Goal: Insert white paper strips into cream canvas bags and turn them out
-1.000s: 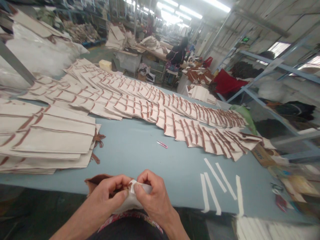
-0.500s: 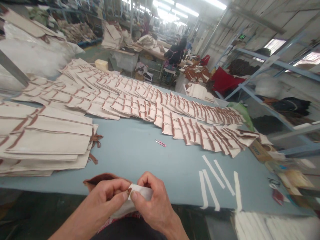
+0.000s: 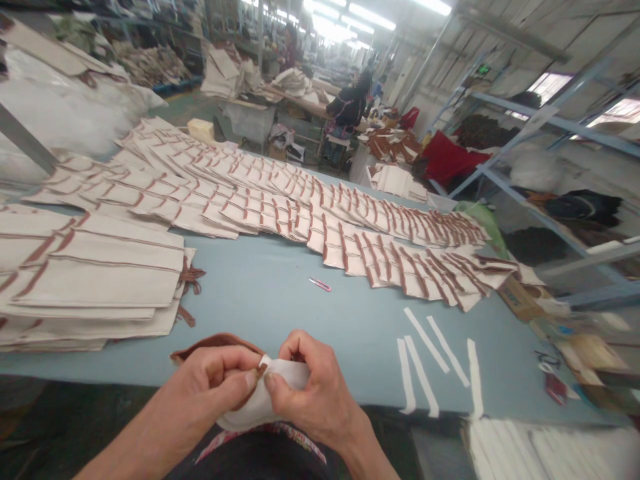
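At the near edge of the blue table, my left hand and my right hand meet, both pinched on a white strip that curls down towards my lap. A brown leather piece lies under and behind my left fingers. Thumbs and forefingers of both hands press together at the strip's upper end.
Long overlapping rows of beige fabric pieces with brown trim cover the table; a stack lies at left. Small pink snips rest mid-table. White strips lie at right. Another person works far behind. Blue shelving stands at right.
My hands have stayed together at the table edge, shifting slightly; more of the white strip now curls below my fingers. The view has tilted a little.
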